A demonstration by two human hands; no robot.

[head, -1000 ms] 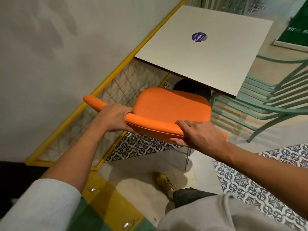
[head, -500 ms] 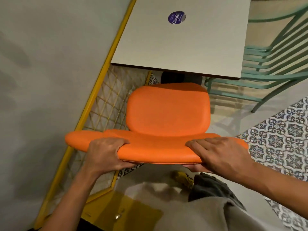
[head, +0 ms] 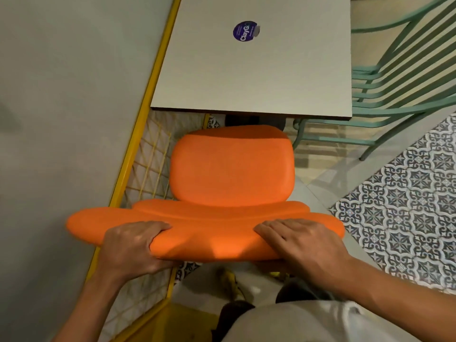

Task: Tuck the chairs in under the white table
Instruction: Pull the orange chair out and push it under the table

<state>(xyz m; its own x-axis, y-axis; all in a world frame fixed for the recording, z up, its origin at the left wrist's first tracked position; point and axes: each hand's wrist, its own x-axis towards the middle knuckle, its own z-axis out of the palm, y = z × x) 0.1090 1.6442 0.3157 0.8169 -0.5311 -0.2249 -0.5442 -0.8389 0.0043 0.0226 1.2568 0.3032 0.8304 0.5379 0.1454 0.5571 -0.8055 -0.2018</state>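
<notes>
An orange padded chair (head: 232,169) stands in front of me, facing the white square table (head: 259,70). The seat's far edge lies just at the table's near edge. My left hand (head: 133,245) grips the left part of the curved orange backrest, fingers over the top. My right hand (head: 303,245) grips its right part the same way. A round purple sticker (head: 244,30) lies on the tabletop. The chair's legs are hidden under the seat.
A grey wall with a yellow-framed mesh panel (head: 145,154) runs close along the chair's left side. A mint green metal chair (head: 394,90) stands at the table's right side. Patterned floor tiles (head: 407,206) spread to the right. My legs and a shoe are below.
The view has swung to look straight down over the chair. The seat now points squarely at the table and sits closer to its edge. Both hands keep their hold.
</notes>
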